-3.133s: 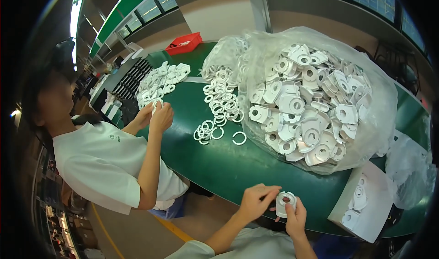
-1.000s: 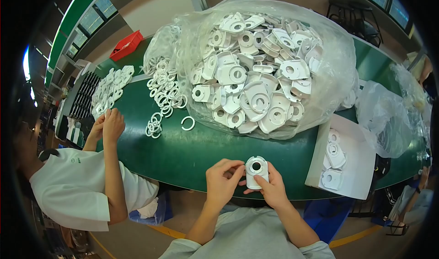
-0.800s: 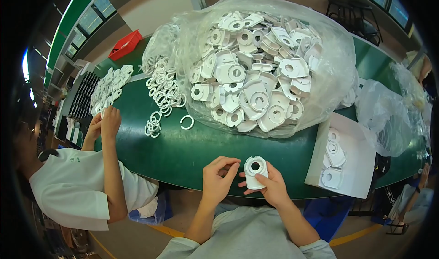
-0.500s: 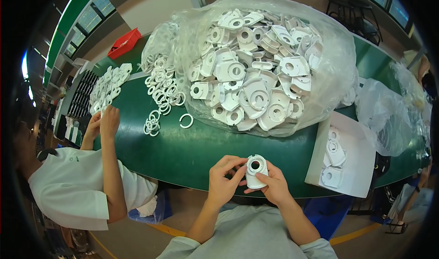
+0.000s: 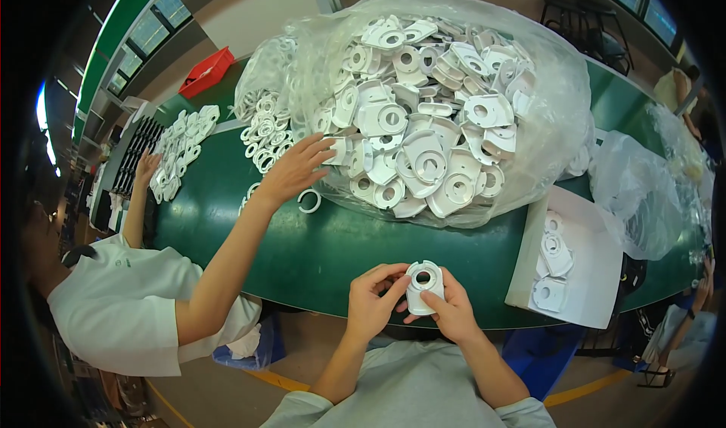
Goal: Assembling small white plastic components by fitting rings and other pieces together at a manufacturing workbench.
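Between my two hands, just over the near edge of the green table (image 5: 340, 258), is a white plastic part (image 5: 425, 288) with a round hole at its top end. My left hand (image 5: 372, 296) pinches the part's upper left side with curled fingers. From the right, my right hand (image 5: 452, 307) grips the part, its thumb lying across the lower face. A ring-shaped rim surrounds the hole; whether it is a separate ring I cannot tell. A big heap of similar white parts (image 5: 427, 159) fills an open clear plastic bag (image 5: 560, 144) in front of me.
At right stands a white box (image 5: 586, 277) holding several parts, beside crumpled clear bags (image 5: 635, 178). Loose white rings (image 5: 265, 137) lie left of the heap. A co-worker's hand (image 5: 291, 171) reaches toward it. A red tray (image 5: 206, 72) and flat white parts (image 5: 181, 148) lie farther left.
The co-worker's one arm has swung right, to the heap's left edge, and the other hand has lifted toward the dark rack. My hands hold the same part, almost unmoved.
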Available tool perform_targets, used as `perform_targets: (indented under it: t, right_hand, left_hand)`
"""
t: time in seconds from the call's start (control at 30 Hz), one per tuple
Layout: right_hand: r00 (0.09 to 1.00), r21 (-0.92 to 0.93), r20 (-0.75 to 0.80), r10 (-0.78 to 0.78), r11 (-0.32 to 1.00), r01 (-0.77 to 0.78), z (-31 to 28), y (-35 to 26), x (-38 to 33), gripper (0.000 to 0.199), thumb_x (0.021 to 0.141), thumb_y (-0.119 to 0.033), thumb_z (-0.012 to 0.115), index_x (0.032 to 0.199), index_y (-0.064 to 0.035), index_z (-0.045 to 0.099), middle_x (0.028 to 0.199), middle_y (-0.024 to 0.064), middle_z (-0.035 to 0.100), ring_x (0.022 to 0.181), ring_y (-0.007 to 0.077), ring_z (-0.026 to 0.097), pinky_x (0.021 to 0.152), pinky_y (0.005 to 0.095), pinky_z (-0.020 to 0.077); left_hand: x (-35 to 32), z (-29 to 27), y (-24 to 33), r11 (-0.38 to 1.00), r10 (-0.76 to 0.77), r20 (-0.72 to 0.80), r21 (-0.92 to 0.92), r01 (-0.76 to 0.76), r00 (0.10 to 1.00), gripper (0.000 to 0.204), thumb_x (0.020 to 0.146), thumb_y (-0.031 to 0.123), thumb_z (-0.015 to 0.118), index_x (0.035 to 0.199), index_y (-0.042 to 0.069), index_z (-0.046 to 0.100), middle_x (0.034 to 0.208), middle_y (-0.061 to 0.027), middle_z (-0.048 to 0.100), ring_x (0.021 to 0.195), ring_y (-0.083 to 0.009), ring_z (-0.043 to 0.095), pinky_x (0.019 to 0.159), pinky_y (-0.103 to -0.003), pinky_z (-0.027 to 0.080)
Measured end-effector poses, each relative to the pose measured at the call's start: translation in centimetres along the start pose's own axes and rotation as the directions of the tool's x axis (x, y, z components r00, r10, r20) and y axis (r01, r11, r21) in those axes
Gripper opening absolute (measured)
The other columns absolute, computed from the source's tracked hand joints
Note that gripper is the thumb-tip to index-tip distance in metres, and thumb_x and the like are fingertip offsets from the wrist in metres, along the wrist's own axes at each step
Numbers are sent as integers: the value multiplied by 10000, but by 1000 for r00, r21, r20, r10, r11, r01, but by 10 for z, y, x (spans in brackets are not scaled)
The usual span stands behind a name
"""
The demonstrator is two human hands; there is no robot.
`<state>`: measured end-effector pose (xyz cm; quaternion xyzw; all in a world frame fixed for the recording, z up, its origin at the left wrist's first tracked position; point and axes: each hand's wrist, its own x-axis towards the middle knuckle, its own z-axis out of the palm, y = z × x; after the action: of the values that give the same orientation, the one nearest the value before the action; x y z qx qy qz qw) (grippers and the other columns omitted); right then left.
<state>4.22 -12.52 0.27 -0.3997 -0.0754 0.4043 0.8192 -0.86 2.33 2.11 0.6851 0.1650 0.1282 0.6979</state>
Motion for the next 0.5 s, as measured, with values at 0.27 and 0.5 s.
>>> perform_targets:
  t: [0.27,0.5]
  right_hand:
    - [995,-95,44,-91,991,95,-1,2,-1,315,910,-53,477,1212,-15,395,1036,161,591,792,233,637,497,296,519]
    - [994,-121,24,-106,987,108,0,3,-1,302,913,-64,479,1200,-11,402,1027,159,596,784,216,635,470,277,502]
  left_hand:
    - [-1,0,-2,999,-18,19,49,17,1000,134,854,-28,618,977,-68,654,843,-61,648,688,-86,580,592,-205,477]
    - [-3,7,1,999,-29,-17,27,30,999,103,859,-34,606,951,-69,637,822,-51,631,669,-75,558,572,-211,477]
